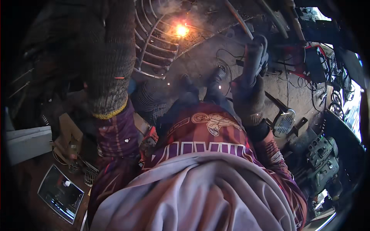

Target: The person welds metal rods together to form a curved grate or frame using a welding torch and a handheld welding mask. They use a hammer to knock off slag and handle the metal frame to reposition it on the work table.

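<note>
My right hand (248, 98), in a dark knit glove, is closed around a grey welding electrode holder (253, 57). A thin rod (206, 32) runs left from near it to a bright, sparking welding arc (182, 30). The arc burns beside a curved metal grille (156, 46) of parallel bars, and smoke hangs about it. Raised close on the left is my left hand (111, 54), in a brown knit glove with a yellow-edged cuff. Its fingers are lost in darkness at the top, next to a large dark shape I cannot make out.
Cables (312, 86) trail over the floor at right. A disc-shaped metal tool (284, 122) lies near my right forearm, with a grey-green engine-like casting (323, 161) farther right. At left are a cardboard box (67, 134), a white block (29, 144) and a dark framed panel (61, 192).
</note>
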`<state>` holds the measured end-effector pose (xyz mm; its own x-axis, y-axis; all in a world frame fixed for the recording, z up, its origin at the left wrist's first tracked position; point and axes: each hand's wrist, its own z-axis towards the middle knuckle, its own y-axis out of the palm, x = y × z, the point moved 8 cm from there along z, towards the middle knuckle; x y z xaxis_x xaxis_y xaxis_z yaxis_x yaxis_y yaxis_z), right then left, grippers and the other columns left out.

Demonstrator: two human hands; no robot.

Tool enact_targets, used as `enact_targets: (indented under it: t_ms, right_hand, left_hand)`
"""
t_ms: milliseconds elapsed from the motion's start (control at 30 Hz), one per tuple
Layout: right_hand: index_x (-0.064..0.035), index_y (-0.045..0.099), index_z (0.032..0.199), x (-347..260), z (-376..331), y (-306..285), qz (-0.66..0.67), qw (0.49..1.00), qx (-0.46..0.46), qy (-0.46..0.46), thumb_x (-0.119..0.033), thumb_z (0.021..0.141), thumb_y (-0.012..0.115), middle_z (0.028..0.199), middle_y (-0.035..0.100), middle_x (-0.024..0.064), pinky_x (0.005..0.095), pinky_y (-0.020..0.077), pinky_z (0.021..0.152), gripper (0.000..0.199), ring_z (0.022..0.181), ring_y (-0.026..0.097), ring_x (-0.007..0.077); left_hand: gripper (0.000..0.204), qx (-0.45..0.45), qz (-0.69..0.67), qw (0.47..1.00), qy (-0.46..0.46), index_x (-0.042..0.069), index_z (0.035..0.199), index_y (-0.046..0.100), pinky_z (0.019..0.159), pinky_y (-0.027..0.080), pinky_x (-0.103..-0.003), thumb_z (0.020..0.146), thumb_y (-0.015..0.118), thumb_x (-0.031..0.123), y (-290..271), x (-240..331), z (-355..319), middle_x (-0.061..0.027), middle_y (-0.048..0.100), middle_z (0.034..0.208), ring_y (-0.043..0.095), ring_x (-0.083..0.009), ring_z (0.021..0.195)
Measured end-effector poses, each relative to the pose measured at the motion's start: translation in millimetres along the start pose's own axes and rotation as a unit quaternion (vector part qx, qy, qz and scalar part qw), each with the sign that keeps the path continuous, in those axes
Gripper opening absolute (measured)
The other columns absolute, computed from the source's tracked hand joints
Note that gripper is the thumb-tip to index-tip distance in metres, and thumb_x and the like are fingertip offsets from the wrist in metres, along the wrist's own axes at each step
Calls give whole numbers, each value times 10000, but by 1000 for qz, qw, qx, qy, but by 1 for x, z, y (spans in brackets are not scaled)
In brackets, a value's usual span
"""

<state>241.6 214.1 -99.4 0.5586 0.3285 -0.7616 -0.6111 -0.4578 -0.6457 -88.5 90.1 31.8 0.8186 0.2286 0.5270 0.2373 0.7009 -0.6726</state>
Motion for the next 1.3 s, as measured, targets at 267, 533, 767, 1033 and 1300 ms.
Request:
enact_targets:
  t_ms: [267,533,767,1033,1300]
  right_hand:
    - [-1,517,1252,13,-6,2,-75,996,-33,43,-269,784,790,1049,669,222,438,543,779,606,959,687,381]
    - [0,528,1226,32,-14,13,105,994,29,28,-249,806,767,1016,668,200,408,536,804,544,918,686,360]
    - [12,485,1271,6,-4,8,-28,999,-39,23,-220,819,750,1032,650,191,399,525,810,573,940,673,333]
    - [18,504,1229,-1,5,1,144,986,-68,40,-221,842,715,1006,631,183,425,511,738,501,888,659,348]
    - [12,467,1278,-14,-4,-4,-3,999,-7,-53,-219,839,772,1027,631,140,379,523,754,583,889,666,293]
  left_hand:
    - [337,-45,266,952,147,145,1250,649,777,554,-401,936,543,82,17,35,-8,-205,604,1237,657,-332,1034]
    - [430,49,401,877,260,137,1284,611,756,564,-422,873,568,18,21,9,-26,-210,618,1146,663,-357,974]
    - [512,-13,363,903,231,155,1304,598,833,556,-429,818,616,-5,22,48,-11,-201,623,1150,659,-361,961]
    - [280,36,-17,999,-24,43,1179,633,797,536,-398,935,648,179,8,41,1,-206,666,1073,675,-340,938]
    - [280,-25,208,975,79,46,1188,630,779,533,-378,934,647,164,13,24,-2,-183,668,1046,671,-298,910]
